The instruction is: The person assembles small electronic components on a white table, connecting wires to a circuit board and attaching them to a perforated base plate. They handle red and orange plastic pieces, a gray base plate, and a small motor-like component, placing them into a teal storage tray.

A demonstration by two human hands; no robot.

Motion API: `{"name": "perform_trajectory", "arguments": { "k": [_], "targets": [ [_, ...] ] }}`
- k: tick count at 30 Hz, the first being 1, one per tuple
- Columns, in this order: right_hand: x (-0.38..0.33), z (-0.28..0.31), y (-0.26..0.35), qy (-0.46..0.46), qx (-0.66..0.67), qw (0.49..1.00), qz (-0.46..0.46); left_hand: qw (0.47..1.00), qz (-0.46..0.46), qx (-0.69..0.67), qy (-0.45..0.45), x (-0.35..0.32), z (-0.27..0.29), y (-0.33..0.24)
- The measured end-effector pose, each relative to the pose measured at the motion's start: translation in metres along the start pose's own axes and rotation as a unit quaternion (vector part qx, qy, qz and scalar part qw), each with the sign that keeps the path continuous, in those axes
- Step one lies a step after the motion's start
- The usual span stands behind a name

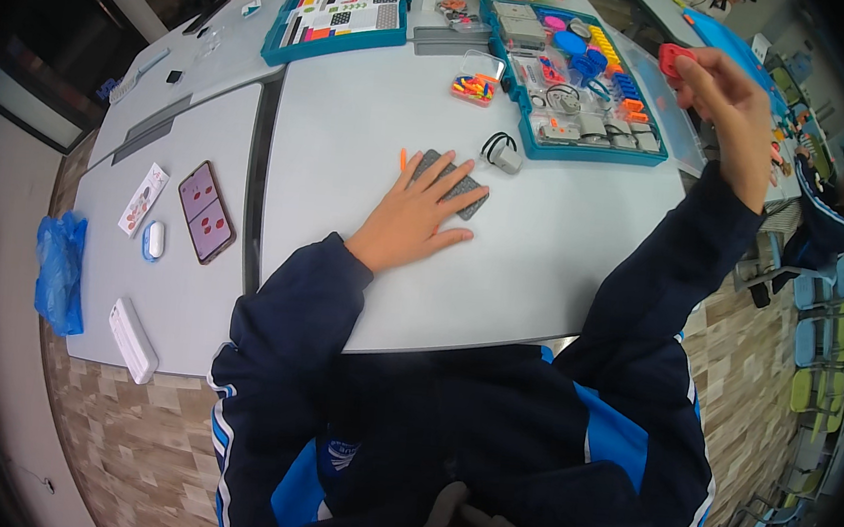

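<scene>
The left hand [414, 221] lies flat and unclenched on the white desk [541, 274], its fingers spread over a grey studded plate [461, 189] that rests near the middle of the desk. Just beside the plate's far end sits a small grey part with a black cable loop [500, 152], and a thin orange peg [403, 158] lies at the plate's left.

The right hand [732, 100] is raised off the desk at the right, pinching a small red piece [673, 60] between thumb and fingertips.

Beyond the plate stands an open teal parts tray [592, 156], split into compartments: blue round pieces and yellow bits at the far end, orange and blue small parts in the middle, grey blocks and black cables nearer the person. To its left, a small clear box [476, 80] holds orange and mixed-colour pegs. Farther left lies a second teal case [290, 49] filled with a sheet of black, white and coloured patches.

On the adjoining desk at the left rest a phone [208, 213], a white card [143, 199] and a white oval gadget [153, 240].
</scene>
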State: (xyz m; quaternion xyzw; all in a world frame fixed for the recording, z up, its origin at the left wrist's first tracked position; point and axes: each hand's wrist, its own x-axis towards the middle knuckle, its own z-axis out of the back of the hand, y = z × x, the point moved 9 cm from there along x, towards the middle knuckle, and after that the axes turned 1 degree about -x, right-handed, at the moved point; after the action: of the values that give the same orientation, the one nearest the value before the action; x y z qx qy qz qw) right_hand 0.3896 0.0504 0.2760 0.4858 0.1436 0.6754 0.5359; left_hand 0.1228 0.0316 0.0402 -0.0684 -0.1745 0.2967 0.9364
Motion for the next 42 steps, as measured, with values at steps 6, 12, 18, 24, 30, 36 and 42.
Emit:
{"name": "perform_trajectory", "arguments": {
  "k": [6,12,18,24,30,36,42],
  "targets": [
    [-0.03,-0.023,0.04,0.14,0.0,0.988,0.059,0.998,0.036,0.021,-0.04,0.022,-0.001,0.022],
    [-0.058,-0.05,0.076,0.302,-0.063,0.94,0.144,0.996,0.041,0.046,-0.066,0.031,0.005,0.036],
    [-0.113,-0.039,0.129,0.446,0.13,0.805,0.369,0.996,0.026,0.049,-0.064,0.059,0.001,0.057],
    [-0.167,-0.019,0.15,0.446,0.193,0.718,0.499,0.997,0.03,0.063,-0.019,0.068,-0.015,0.065],
    [-0.172,-0.026,0.155,0.454,0.209,0.705,0.503,0.997,0.009,0.07,-0.044,0.067,-0.004,0.059],
    [-0.154,-0.075,0.135,0.55,0.146,0.698,0.436,0.978,0.072,-0.066,-0.187,0.038,0.049,0.08],
    [-0.144,-0.11,0.119,0.605,0.089,0.712,0.344,0.931,0.151,0.107,-0.314,-0.072,0.153,0.125]
  ]
}}
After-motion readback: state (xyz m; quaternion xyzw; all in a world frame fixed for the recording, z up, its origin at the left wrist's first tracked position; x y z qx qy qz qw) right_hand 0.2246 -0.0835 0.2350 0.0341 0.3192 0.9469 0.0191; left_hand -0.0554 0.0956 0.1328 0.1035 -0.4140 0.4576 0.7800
